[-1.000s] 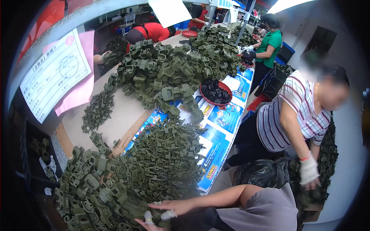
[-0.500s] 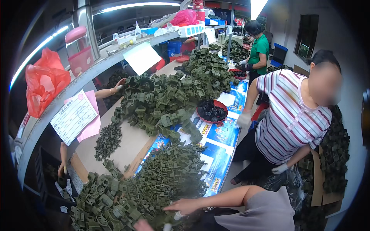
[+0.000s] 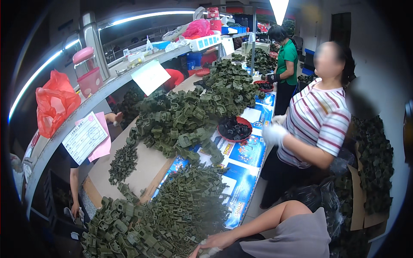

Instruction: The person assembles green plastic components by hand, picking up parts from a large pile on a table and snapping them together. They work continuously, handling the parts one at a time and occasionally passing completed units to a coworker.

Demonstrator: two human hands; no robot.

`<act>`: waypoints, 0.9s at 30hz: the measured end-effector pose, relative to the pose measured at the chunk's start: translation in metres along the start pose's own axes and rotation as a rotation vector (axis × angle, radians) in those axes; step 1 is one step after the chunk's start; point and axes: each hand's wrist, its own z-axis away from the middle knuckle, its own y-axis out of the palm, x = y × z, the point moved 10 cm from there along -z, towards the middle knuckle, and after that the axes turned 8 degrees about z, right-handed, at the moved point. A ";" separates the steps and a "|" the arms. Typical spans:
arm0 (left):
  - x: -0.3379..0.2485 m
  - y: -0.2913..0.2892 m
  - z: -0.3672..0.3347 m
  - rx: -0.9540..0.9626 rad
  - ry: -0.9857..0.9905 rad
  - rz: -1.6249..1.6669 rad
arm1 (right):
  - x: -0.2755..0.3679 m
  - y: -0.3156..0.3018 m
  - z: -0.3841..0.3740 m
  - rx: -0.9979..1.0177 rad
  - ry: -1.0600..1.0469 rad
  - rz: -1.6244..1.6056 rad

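Observation:
My right hand (image 3: 218, 240) is at the lower edge of the picture, beside the near end of a pile of small dark-green plastic parts (image 3: 185, 202). Its fingers are bent and drawn together, with white wrapping (image 3: 209, 252) on a finger. The fingertips run out of the frame, so I cannot make out what they hold. My left hand is out of view. Larger green plastic parts (image 3: 120, 225), blocky and hollow, are heaped to the left of the small ones.
Farther along the table rises a big heap of green parts (image 3: 189, 103). A red basket (image 3: 247, 139) holds black pieces. A co-worker in a striped shirt (image 3: 316, 122) stands at right; another wears green (image 3: 287, 60). Across the table a person's arm (image 3: 74, 185) shows below the shelf (image 3: 103, 96).
My right hand has drawn back from the small parts toward me. My left hand has left the picture. The striped-shirt co-worker has straightened and turned, bringing gloved hands up.

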 end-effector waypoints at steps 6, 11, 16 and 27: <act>0.010 -0.003 0.003 0.028 -0.019 0.021 | 0.007 -0.014 0.017 -0.104 -0.028 -0.217; 0.021 -0.003 -0.001 0.070 -0.045 0.073 | 0.008 -0.045 0.025 -0.109 0.074 -0.088; 0.039 -0.006 0.008 0.106 -0.084 0.081 | 0.012 -0.057 0.027 -0.312 -0.073 0.007; -0.003 -0.008 0.018 -0.112 0.097 -0.393 | -0.003 -0.067 0.022 -0.279 0.133 -0.380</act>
